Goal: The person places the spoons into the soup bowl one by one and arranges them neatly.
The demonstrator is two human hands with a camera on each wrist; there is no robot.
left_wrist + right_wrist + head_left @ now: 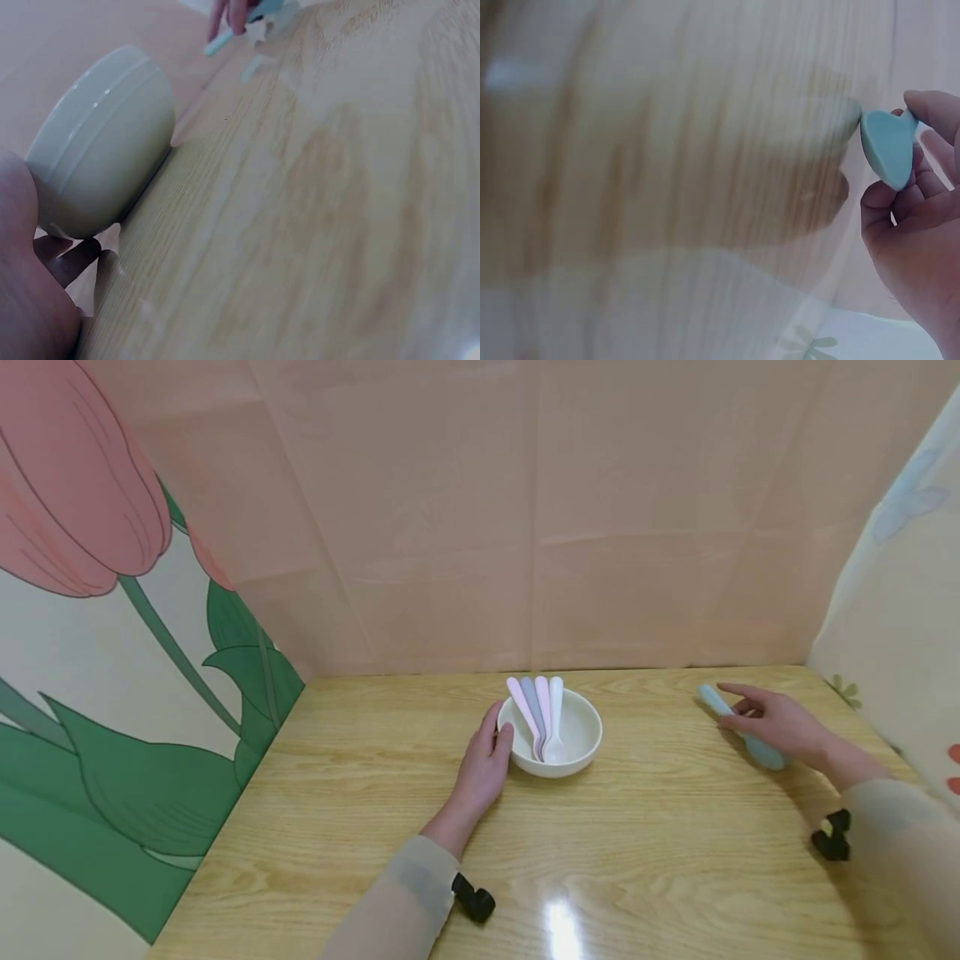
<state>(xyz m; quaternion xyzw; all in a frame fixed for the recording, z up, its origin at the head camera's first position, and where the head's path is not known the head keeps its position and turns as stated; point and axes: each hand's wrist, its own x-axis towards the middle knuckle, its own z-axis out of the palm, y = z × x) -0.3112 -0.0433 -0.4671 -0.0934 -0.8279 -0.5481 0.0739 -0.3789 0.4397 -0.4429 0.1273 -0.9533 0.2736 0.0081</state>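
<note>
A white bowl (588,739) stands on the table, and my left hand (483,764) grips its left side, the thumb at the rim and the fingers round the outside. Inside it lean several pieces of small cutlery: two pink handles (522,703), a grey-purple handle (531,697) and a white spoon (555,727), their handles over the far rim. Over at the right, my right hand (776,722) pinches a light blue-green spoon (765,753) by its handle. In the right wrist view the scoop of that spoon (885,146) faces the camera, slightly above the tabletop.
The wood-grain table (637,852) ends at a plain pinkish backdrop (420,527). A panel with a large tulip print (82,485) borders the left side, and a pale printed panel (907,635) the right.
</note>
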